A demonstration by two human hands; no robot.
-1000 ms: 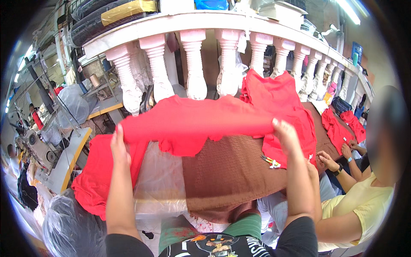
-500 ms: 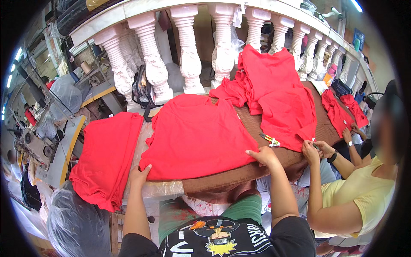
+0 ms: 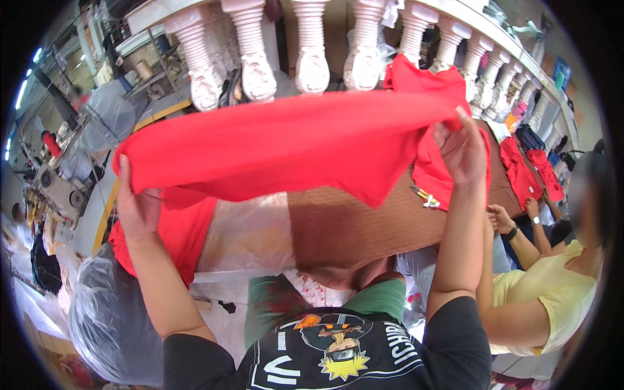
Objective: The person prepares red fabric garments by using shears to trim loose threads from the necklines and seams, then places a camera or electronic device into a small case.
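Observation:
I hold a red garment (image 3: 292, 146) stretched out in the air above a brown table (image 3: 364, 227). My left hand (image 3: 133, 208) grips its left edge and my right hand (image 3: 461, 149) grips its right edge. Under the left end lies a stack of red garments (image 3: 179, 234) on the table's left side. A pile of loose red garments (image 3: 435, 169) sits behind my right hand. Small snips (image 3: 426, 196) lie on the brown surface by that pile.
A white balustrade (image 3: 312, 58) runs along the table's far side. A person in a yellow top (image 3: 552, 292) works at my right with more red pieces (image 3: 526, 166). A clear plastic bag (image 3: 110, 318) bulges at lower left. Sewing machines (image 3: 58, 182) stand far left.
The red garment lay flat on the table half a second ago. Both hands have now lifted it off the table and hold it spread in the air.

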